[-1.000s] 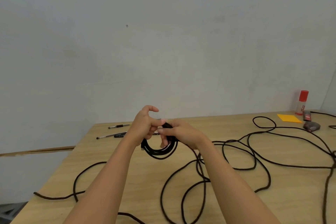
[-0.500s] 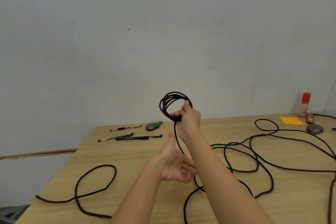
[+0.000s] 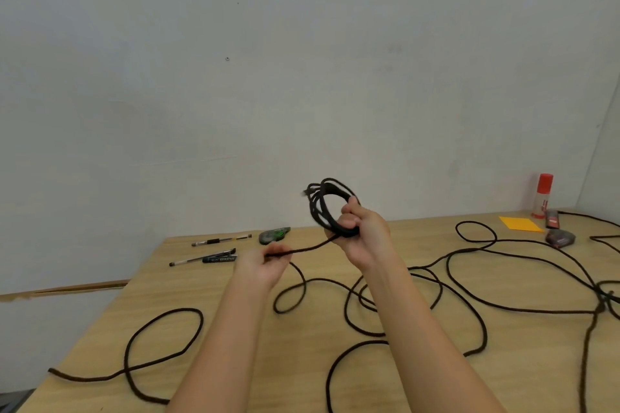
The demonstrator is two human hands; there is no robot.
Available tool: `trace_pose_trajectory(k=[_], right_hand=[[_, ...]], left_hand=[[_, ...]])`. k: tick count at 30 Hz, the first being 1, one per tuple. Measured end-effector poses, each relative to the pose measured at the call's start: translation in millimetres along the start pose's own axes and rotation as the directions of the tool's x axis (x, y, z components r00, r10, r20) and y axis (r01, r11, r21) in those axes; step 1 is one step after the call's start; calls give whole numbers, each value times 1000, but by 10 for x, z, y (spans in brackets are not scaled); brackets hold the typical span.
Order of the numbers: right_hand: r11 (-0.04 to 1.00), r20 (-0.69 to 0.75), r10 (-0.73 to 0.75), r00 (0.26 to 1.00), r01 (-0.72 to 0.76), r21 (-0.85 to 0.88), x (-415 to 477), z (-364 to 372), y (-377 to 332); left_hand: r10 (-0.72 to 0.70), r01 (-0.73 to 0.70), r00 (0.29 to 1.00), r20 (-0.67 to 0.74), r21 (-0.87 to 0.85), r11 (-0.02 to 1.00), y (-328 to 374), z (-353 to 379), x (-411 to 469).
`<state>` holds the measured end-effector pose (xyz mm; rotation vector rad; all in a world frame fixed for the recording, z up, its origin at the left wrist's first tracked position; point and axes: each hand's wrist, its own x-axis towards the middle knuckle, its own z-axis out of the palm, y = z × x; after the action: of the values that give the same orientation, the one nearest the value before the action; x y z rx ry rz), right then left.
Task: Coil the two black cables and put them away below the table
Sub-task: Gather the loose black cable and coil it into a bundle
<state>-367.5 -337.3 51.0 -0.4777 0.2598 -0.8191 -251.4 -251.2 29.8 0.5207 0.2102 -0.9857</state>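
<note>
Hands at work above a wooden table [image 3: 235, 322]: the right hand [image 3: 365, 236], raised over the middle of the surface, has its fingers curled round the lower part of a small coil [image 3: 318, 211] of black cable, holding the ring upright in the air with several turns bunched together and a plug end poking out at its upper left. A single strand [image 3: 308, 247] runs from the bottom of the coil down and left to the left hand [image 3: 265, 263], which pinches it between curled fingers, lower and nearer the left edge. More loose black cable [image 3: 202, 320] sprawls in wide loops from the near left corner across to the right edge; which loops belong to which of the two cables cannot be told. Two pens [image 3: 204, 258] lie near the far left corner, with a green-and-grey object [image 3: 274, 235] just beside them at the far edge. An orange paper square [image 3: 520, 223], a red-capped glue stick [image 3: 541, 194] and a small dark item [image 3: 559, 237] sit toward the far right corner, against a plain pale wall [image 3: 302, 77].
</note>
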Motion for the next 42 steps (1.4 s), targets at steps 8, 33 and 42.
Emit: trace_pose_trajectory(k=[8,33,42], right_hand=[[530,133,299,945,-48,-846,-116,-59,54],[275,353,111,929,313,-909,-70,-139,215],[353,234,318,919,115,-929,6,-668,366]], left_hand=[[-274,-34,938,214,840,541,220,3,-159],[-184,-355,900,395,910,215,425,202,-238],[272,-390,907,321,404,827,571,142,-110]])
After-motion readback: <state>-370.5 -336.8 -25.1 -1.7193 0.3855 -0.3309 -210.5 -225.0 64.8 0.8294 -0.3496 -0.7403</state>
